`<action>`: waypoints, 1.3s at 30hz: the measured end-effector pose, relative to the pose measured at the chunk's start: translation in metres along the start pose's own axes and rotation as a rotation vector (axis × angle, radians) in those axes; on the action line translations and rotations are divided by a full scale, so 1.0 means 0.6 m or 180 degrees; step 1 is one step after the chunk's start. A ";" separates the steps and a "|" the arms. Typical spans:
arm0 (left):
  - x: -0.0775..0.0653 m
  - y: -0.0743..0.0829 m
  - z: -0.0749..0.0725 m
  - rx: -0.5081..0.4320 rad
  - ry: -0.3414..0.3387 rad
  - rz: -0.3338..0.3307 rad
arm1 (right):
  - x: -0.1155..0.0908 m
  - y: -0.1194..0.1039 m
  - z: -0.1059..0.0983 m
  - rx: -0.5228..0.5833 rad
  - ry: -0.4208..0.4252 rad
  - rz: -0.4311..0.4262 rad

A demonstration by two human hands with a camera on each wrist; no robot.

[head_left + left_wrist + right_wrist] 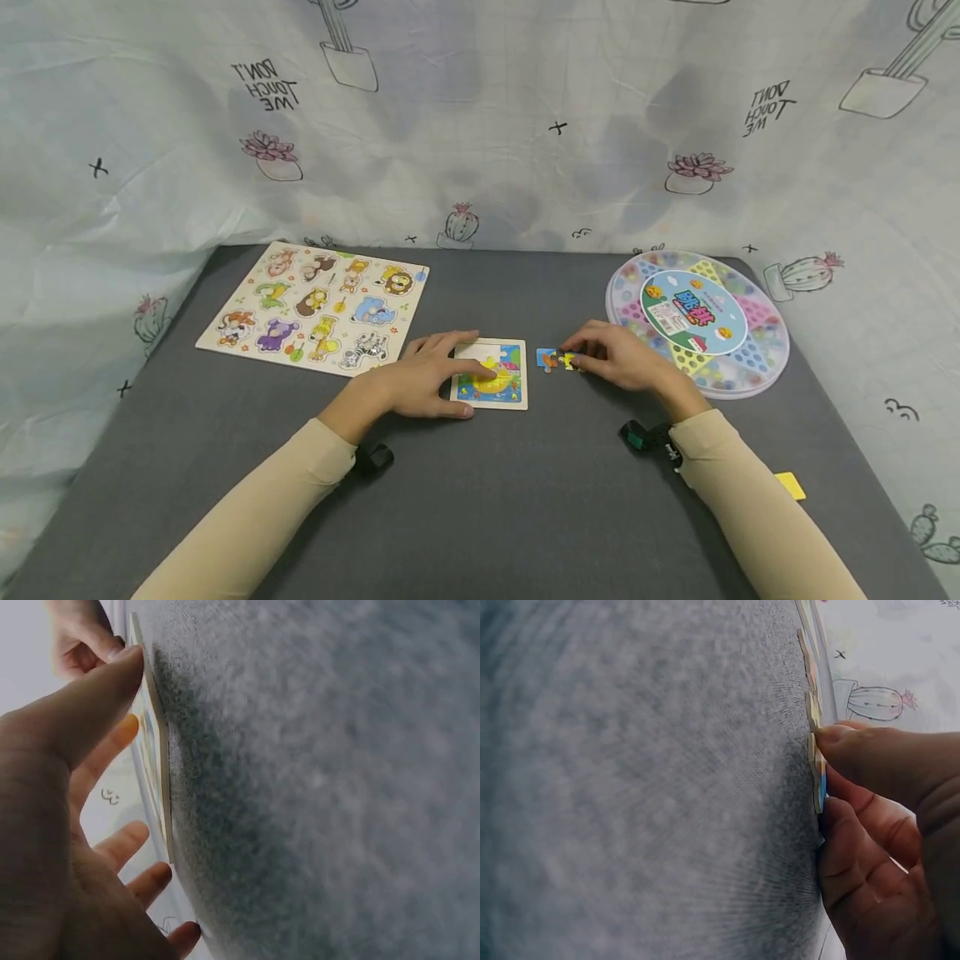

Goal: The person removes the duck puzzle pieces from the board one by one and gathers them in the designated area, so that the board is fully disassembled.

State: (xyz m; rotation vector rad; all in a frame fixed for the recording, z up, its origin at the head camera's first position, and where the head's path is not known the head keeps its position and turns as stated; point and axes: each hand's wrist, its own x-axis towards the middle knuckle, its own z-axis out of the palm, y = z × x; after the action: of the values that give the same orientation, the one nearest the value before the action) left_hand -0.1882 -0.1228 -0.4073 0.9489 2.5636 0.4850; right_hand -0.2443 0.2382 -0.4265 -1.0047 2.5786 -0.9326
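A small square jigsaw puzzle (pixel 506 400) in a pale wooden frame lies on the grey table, with a yellow duck picture on it. My left hand (pixel 423 379) rests on its left side, fingers spread over the picture and thumb along the near edge. To the right of the frame, my right hand (pixel 618 357) pinches a yellow puzzle piece (pixel 567 361) low at the tabletop. Beside it lies a blue and orange puzzle piece (pixel 546 359). In the right wrist view, the thumb and curled fingers are at the pieces' edge; part of the held piece is hidden.
A large animal peg puzzle board (pixel 318 310) lies at the back left. At the back right sits a round clear-rimmed game board (pixel 697 325) with a blue centre label. A yellow card-like piece (pixel 791 486) shows beyond the right sleeve. Printed cloth hangs behind the table.
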 end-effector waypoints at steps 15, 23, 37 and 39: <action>0.013 0.002 -0.002 -0.0012 -0.0366 -0.0120 | 0.023 -0.024 -0.005 0.0114 0.0067 -0.0015; 0.017 -0.002 -0.001 0.0031 -0.0446 -0.0196 | 0.055 -0.044 0.008 0.0270 0.0000 -0.0250; 0.017 -0.004 -0.006 0.0018 -0.0548 -0.0209 | 0.102 -0.070 0.033 0.0476 -0.0189 -0.0380; 0.017 -0.004 -0.005 0.0014 -0.0563 -0.0221 | 0.108 -0.072 0.036 0.0476 -0.0227 -0.0394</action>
State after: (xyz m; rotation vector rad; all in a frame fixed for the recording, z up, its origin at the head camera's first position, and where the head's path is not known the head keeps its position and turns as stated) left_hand -0.1980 -0.1182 -0.4076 0.8604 2.4299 0.3593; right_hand -0.2607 0.1599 -0.4145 -1.1437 2.3719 -1.0817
